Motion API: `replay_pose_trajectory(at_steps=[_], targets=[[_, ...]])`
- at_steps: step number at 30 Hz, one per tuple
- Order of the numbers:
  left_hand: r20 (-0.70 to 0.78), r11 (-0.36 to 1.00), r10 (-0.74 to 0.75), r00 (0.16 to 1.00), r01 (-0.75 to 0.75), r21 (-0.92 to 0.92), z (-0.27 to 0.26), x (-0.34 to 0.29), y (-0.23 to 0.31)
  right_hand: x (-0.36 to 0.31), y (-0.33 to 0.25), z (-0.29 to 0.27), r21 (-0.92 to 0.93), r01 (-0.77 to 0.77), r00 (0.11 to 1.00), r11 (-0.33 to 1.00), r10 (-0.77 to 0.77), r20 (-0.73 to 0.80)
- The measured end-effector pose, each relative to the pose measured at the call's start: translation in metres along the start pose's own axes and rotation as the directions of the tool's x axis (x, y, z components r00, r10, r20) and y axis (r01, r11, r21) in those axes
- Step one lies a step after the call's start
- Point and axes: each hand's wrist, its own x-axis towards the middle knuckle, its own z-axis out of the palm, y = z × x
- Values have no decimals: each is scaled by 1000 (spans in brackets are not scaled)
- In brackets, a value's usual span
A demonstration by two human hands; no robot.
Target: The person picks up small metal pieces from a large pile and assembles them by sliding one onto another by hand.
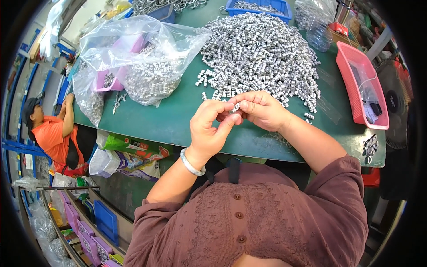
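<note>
Both my hands meet at the near edge of a big heap of small silvery metal parts (260,53) on the green table (178,120). Between the fingertips is one small silvery metal part (235,108). My left hand (210,127) pinches it from the left, thumb and forefinger closed. From the right, my right hand (262,110) holds the same piece with thumb and fingers. The fingers cover much of the part, so its exact shape is hidden. A pale bangle (191,163) circles my left wrist.
Left of the heap lies a clear plastic bag (151,66) of similar parts with a pink scoop (111,80). A pink basket (362,84) stands right, a blue tray (260,9) behind. Dark rings (370,149) lie at the right corner. Another person (55,133) works at far left.
</note>
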Motion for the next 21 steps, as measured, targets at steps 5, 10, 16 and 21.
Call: replay_pose_trajectory(at_steps=[5,10,16,21], targets=[[-17,995,28,999,-26,92,-3,-4,-3,0,-1,0,-93,-22,1000,995,23,14],[-54,881,-364,930,325,-343,-3,-8,-7,3,-7,-4,-176,-3,998,984,-8,-62],[95,511,-578,810,451,-732,-9,-11,-14,8,-13,-26,-997,-21,843,-76,-538,24],[166,320,-670,724,483,-815,-10,-12,-18,7,-11,-20,-934,-140,900,-328,-436,18]])
